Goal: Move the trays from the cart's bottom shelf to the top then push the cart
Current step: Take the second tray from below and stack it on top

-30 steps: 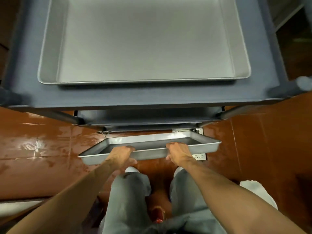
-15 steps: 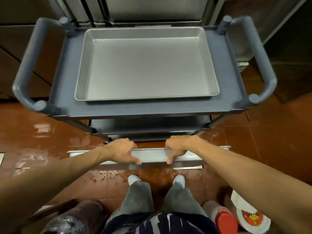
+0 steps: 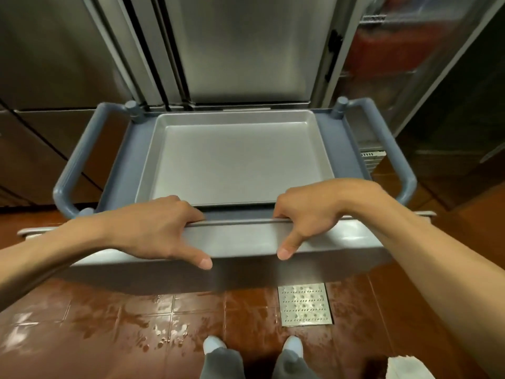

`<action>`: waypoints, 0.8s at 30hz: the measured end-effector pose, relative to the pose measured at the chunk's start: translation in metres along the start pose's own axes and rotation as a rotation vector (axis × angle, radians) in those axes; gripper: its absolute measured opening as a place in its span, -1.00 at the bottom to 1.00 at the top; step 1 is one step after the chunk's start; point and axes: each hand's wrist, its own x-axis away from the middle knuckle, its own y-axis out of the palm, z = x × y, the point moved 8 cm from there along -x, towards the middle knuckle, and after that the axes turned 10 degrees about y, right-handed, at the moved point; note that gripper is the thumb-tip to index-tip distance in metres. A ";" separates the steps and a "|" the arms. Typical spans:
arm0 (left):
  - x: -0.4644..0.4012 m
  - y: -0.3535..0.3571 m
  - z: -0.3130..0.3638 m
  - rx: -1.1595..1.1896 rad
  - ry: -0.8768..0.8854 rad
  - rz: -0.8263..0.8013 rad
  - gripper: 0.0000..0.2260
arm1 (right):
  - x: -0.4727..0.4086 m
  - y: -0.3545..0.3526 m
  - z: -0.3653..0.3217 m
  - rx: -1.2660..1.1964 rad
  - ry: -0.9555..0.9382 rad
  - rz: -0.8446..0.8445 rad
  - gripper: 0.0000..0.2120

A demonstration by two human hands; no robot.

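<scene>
A grey cart (image 3: 347, 149) stands in front of me with one metal tray (image 3: 235, 162) lying flat on its top shelf. I hold a second metal tray (image 3: 240, 239) at about top-shelf height, just before the cart's near edge, with its near wall facing me. My left hand (image 3: 161, 228) grips its near rim left of centre, thumb down the wall. My right hand (image 3: 311, 212) grips the rim right of centre the same way. The held tray hides the cart's lower shelves.
Stainless fridge doors (image 3: 240, 47) rise right behind the cart. Grey handles (image 3: 79, 160) curve out at both cart ends. The wet red tile floor (image 3: 109, 324) has a metal drain grate (image 3: 304, 305) near my feet.
Both hands have lifted the tray from near the floor up to the level of the cart's top shelf. I have stood up, so the cart looks lower and farther.
</scene>
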 end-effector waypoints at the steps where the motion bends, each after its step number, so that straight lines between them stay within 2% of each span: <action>1: 0.006 -0.014 0.005 0.009 0.001 0.018 -0.37 | 0.011 -0.014 -0.003 0.001 -0.005 0.036 -0.49; 7: 0.029 -0.089 0.034 0.010 0.086 0.172 -0.35 | 0.072 -0.085 -0.015 0.018 -0.039 0.202 -0.51; 11: 0.036 -0.138 0.044 -0.125 0.131 0.315 -0.27 | 0.098 -0.128 -0.015 0.023 -0.063 0.285 -0.45; 15: 0.042 -0.172 0.053 -0.197 0.170 0.421 -0.30 | 0.113 -0.159 -0.018 0.018 -0.111 0.381 -0.47; 18: 0.041 -0.181 0.056 -0.249 0.188 0.482 -0.42 | 0.109 -0.170 -0.015 0.053 -0.102 0.474 -0.54; 22: 0.021 -0.169 0.033 -0.501 0.103 0.550 -0.37 | 0.071 -0.165 0.001 0.133 -0.028 0.637 -0.51; 24: 0.004 -0.153 0.011 -0.593 0.071 0.574 -0.45 | 0.042 -0.154 0.012 0.191 0.031 0.752 -0.52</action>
